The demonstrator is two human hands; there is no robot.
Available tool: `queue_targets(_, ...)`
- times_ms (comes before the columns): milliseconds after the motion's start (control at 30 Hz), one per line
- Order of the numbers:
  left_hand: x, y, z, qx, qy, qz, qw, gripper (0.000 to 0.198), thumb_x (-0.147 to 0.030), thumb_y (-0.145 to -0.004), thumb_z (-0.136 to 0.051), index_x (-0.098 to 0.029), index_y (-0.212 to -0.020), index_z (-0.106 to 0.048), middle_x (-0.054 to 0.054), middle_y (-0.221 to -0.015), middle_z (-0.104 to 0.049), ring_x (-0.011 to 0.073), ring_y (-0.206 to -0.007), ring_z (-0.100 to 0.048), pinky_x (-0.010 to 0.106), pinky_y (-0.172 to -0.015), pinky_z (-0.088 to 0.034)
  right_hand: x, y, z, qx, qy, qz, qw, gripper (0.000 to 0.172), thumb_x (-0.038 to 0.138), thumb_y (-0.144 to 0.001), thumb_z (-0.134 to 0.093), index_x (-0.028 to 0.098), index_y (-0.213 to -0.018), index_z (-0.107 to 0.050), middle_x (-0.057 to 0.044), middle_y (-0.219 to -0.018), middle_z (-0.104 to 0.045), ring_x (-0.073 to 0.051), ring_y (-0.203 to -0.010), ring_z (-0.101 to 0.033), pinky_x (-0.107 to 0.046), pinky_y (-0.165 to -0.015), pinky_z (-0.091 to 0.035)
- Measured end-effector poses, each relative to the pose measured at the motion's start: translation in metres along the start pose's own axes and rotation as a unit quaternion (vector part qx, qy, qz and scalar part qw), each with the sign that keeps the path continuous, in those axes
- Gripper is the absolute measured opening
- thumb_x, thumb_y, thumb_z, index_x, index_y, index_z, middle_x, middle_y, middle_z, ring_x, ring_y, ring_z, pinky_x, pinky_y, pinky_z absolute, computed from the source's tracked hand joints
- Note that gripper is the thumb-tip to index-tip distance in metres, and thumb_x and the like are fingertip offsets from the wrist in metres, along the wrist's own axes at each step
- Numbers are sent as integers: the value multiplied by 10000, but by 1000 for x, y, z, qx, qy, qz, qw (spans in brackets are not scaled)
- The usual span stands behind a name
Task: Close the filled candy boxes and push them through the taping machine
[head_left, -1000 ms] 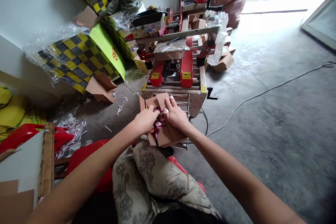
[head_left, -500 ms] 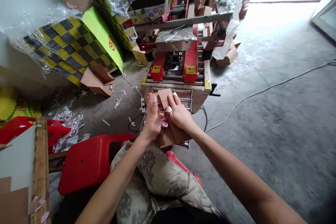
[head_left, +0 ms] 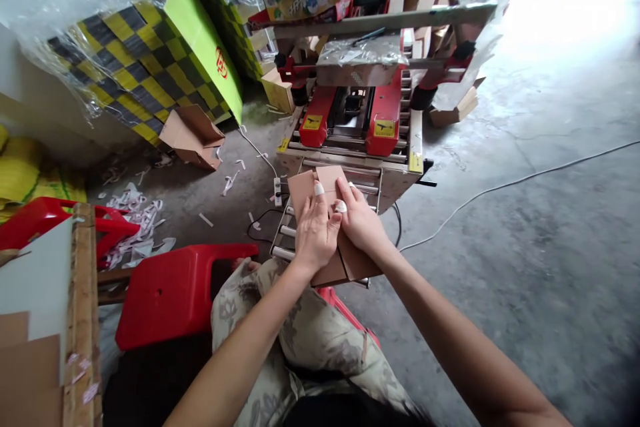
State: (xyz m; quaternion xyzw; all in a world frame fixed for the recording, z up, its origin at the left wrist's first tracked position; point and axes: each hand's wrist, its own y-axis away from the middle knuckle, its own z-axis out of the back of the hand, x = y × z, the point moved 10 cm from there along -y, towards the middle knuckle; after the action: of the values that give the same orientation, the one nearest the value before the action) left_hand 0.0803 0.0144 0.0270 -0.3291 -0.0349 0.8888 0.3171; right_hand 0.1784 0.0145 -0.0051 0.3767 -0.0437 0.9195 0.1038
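A brown cardboard box (head_left: 330,177) sits on the rollers in front of my lap, its top flaps folded inward with a narrow seam between them. My left hand (head_left: 317,233) lies flat over the left flap, fingers stretched forward and a white wrap on one fingertip. On the right flap rests my right hand (head_left: 363,220), fingers extended and white wraps on the thumb and a fingertip. Both thumbs come close together near the seam. The contents of the box are hidden under the flaps.
Ahead stands a roller machine with red side guides (head_left: 384,117). A red stool (head_left: 163,293) is at my left, near a wooden-edged table (head_left: 80,293). Checkered cartons (head_left: 145,67) and an open cardboard box (head_left: 193,137) lie beyond. A cable (head_left: 480,193) crosses the floor at right.
My left hand has come down from its raised position onto the left flap, which now covers the pink items seen inside earlier. My right hand stays on the right flap.
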Motion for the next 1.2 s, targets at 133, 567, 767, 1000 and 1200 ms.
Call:
queue_targets(133,24,2,16,-73,132,55,987,531,-282,-986,-188,-234,-1460,48,91,-1539,-28,190,-1318,-362,335,-1097,-323,12,4,4,-11,104,-15,994,512,349,-964,-247,213,-1456,-206,-154,-1418,-321,-312,-1187,-464,-457,-902,-469)
queue_targets(567,62,-37,11,-46,48,47,997,521,-297,-862,-516,-185,-1337,-335,140,-1443,-220,236,-1360,-240,389,-1125,-228,4,-4,2,-20,53,-24,998,560,342,-942,-274,151,-1462,-188,-195,-1403,-299,-329,-1204,-435,-464,-963,-410)
queue_targets(767,68,-37,13,-37,38,61,997,491,-232,-854,-519,-161,-1318,-379,147,-1435,-228,229,-1351,-260,358,-1123,-245,-3,-9,0,4,-100,24,995,548,318,-926,-256,136,-1442,-235,-126,-1405,-338,-190,-1305,-317,-370,-1102,-269)
queue_targets(1000,70,-36,12,-42,18,79,996,494,-227,-845,-528,-198,-1318,-386,128,-1442,-228,246,-1346,-271,374,-1110,-272,4,-3,0,10,84,-41,996,543,382,-943,-277,241,-1460,-185,-129,-1386,-359,-315,-1110,-515,-462,-874,-477)
queue_targets(1200,72,-36,10,-62,22,78,995,497,-306,-878,-500,-200,-1344,-362,123,-1438,-227,215,-1348,-271,351,-1113,-265,9,1,1,9,176,-48,983,539,381,-957,-256,219,-1463,-165,-158,-1350,-388,-313,-1040,-553,-433,-792,-507)
